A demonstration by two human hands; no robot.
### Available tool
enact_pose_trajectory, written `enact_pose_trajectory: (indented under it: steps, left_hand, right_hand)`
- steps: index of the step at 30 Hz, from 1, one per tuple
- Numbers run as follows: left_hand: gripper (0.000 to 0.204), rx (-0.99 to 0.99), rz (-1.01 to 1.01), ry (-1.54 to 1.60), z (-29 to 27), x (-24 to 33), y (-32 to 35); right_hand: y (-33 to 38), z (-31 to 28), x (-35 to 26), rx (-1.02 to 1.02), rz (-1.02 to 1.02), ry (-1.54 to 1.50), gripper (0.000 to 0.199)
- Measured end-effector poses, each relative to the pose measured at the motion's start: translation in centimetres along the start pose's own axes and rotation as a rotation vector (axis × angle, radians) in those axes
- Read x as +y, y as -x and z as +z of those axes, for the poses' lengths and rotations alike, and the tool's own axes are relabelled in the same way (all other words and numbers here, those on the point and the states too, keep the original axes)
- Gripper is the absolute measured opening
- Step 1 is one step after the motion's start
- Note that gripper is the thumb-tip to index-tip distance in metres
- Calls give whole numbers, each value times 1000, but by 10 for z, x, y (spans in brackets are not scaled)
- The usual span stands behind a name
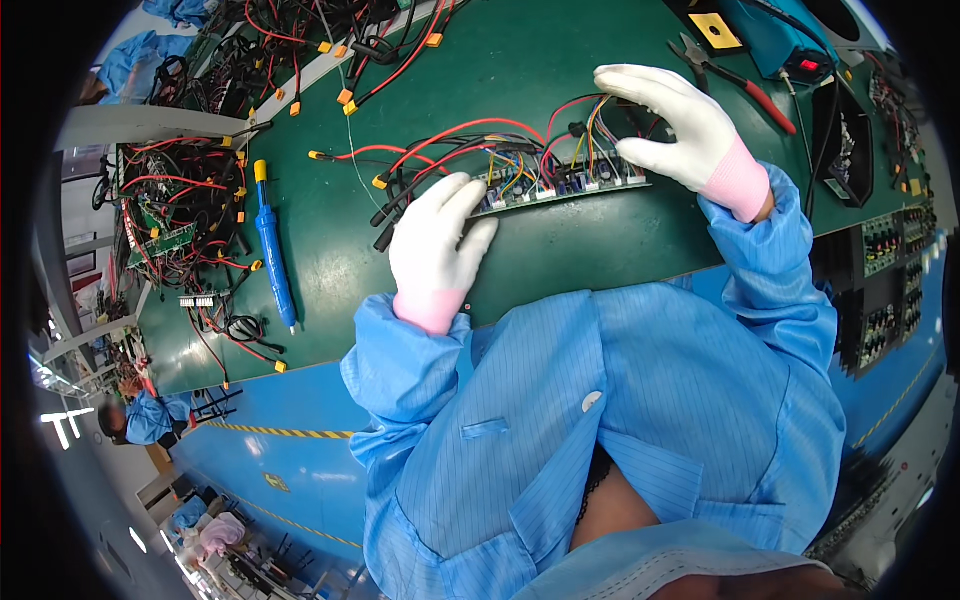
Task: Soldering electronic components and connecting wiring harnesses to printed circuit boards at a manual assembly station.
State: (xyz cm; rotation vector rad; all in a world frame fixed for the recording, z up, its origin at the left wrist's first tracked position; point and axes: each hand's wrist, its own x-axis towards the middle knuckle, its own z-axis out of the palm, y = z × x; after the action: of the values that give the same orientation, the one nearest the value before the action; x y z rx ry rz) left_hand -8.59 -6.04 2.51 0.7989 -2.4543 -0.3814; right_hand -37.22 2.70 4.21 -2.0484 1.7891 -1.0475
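A long narrow circuit board (545, 197) lies on the green table in front of me, with white connectors along its near edge. Red, black, yellow and multicoloured wires rise from it. My left hand (438, 245), in a white glove with a pink cuff, is at the board's left end, its fingers on the far side and its thumb by the near edge. The hand covers that end. Over the board's right end, my right hand (685, 130), gloved alike, has its fingers stretched out and the thumb apart. The multicoloured wires (598, 125) stand beside its thumb and fingers.
A blue solder sucker (270, 250) with a yellow tip lies left. Beyond it are piled wired boards (160, 215). Red-handled pliers (750, 95), a blue box-shaped device (785, 45) and a black tray (842, 150) are at the right. A person (150, 418) is far left.
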Motion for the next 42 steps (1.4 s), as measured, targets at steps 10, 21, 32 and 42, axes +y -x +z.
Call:
enact_pose_trajectory:
  steps: [10,21,32,42]
  left_hand:
    - [65,125,254,-318,-5,48,-46]
    - [74,-235,376,-232,-3,16,-55]
    - [76,-443,218,-114,-6,11,-72]
    - [84,-216,323,-62,4,-2,-59]
  right_hand:
    - [11,0,-10,77,-53,131,62]
    - [28,1,-16,61,-205,295,43]
    - [65,19,-18,152,-383,321,22]
    - [78,21,-14,137,-477,342,16]
